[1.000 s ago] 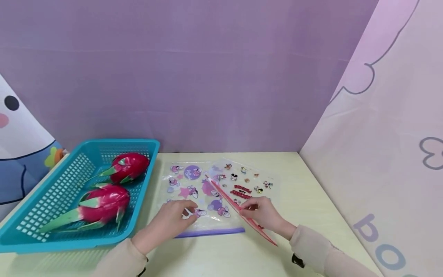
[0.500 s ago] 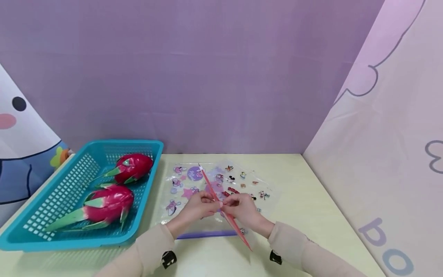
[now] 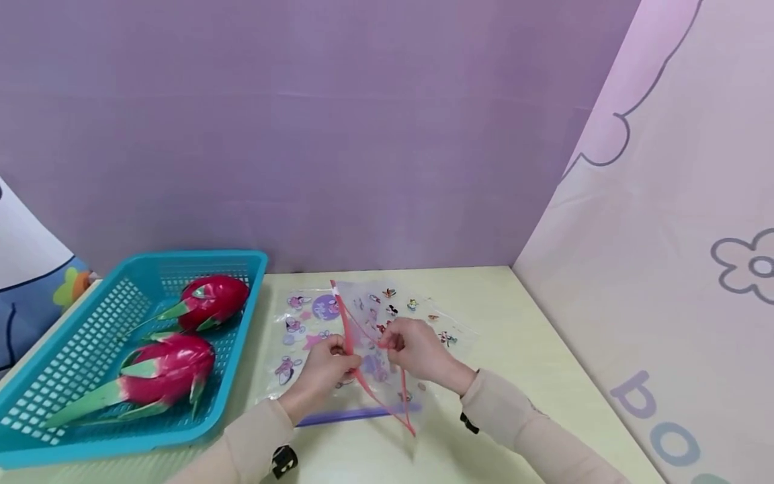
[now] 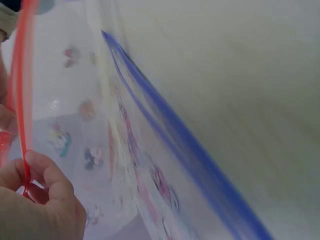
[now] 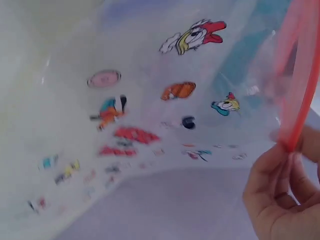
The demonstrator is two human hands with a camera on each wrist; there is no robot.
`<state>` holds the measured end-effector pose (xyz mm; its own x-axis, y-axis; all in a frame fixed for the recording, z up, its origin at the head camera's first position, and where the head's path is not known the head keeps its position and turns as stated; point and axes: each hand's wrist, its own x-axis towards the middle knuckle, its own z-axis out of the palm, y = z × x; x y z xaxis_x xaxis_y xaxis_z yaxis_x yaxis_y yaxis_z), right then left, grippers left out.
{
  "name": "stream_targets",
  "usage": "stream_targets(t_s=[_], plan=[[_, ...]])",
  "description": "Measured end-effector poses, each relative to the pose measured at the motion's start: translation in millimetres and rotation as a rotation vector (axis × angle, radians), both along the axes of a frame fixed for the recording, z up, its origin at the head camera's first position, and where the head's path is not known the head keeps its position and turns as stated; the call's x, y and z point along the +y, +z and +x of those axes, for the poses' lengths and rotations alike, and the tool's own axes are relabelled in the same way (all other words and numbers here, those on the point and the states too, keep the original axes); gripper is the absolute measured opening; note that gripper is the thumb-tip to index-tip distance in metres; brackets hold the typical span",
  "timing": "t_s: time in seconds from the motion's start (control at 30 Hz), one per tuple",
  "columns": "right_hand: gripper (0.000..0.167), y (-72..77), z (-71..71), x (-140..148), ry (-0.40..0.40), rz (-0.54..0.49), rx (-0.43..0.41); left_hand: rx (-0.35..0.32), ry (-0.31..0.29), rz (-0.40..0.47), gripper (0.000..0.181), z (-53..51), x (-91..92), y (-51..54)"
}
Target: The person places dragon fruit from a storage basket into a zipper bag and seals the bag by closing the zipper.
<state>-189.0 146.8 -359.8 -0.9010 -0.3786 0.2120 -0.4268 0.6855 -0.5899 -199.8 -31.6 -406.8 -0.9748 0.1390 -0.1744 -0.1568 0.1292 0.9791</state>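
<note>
A clear bag with cartoon prints (image 3: 447,337) has a red zip edge (image 3: 346,321) whose two sides stand apart in the head view. The left hand (image 3: 323,372) pinches one side of that edge, and the right hand (image 3: 417,349) pinches the other. In the left wrist view the left hand (image 4: 47,200) holds the red strip between thumb and finger. The right wrist view has the right hand (image 5: 287,187) gripping the red edge (image 5: 303,90). Beneath lies a second clear bag with purple prints (image 3: 287,370), its blue-purple zip edge (image 3: 345,417) facing the person.
At the left stands a teal basket (image 3: 232,376) holding two red dragon fruits, one at the back (image 3: 218,299) and one nearer (image 3: 172,366). The pale table (image 3: 484,430) meets a purple backdrop (image 3: 363,134) behind and a printed cloth (image 3: 653,222) on the right.
The left hand moved onto the red edge and now pinches it. The hands, together half a second ago, have drawn apart, and the red-edged bag's mouth has opened between them.
</note>
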Motion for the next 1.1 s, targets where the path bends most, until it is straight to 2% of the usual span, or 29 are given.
stream_targets(t_s=[0.1, 0.17, 0.33, 0.43, 0.53, 0.63, 0.7, 0.9, 1.03, 1.1], plan=[[0.018, 10.6, 0.7, 2, -0.016, 0.077, 0.149, 0.035, 0.019, -0.093, 0.014, -0.7, -8.6, -1.4], [0.021, 18.4, -2.7, 6, -0.035, 0.100, 0.247, 0.062, 0.037, -0.122, 0.015, -3.4, -14.4, -2.3], [0.025, 39.7, -12.3, 22, -0.077, 0.154, 0.364, 0.075, 0.084, -0.174, 0.015, -4.4, -29.5, -7.1], [0.023, 53.6, -18.4, 33, -0.118, 0.170, 0.376, 0.022, 0.118, -0.142, 0.013, -2.0, -35.3, -8.1], [0.020, 62.4, -24.0, 45, -0.154, 0.154, 0.365, -0.058, 0.175, -0.016, 0.011, 0.5, -35.9, -5.4], [0.018, 64.1, -26.1, 53, -0.172, 0.134, 0.335, -0.108, 0.235, 0.104, 0.009, 1.4, -33.5, -1.9], [0.017, 62.4, -26.3, 56, -0.182, 0.126, 0.322, -0.121, 0.252, 0.145, 0.010, 1.2, -31.7, -0.3], [0.007, 52.8, -27.1, 53, -0.232, 0.071, 0.328, -0.137, 0.239, 0.115, 0.010, 4.5, -31.0, -2.9], [0.005, 52.0, -27.1, 43, -0.242, 0.042, 0.346, -0.119, 0.199, 0.124, 0.013, 6.2, -24.6, -3.4], [0.004, 50.1, -25.1, 34, -0.237, 0.025, 0.327, -0.127, 0.174, 0.142, 0.015, 9.9, -23.4, -3.7]])
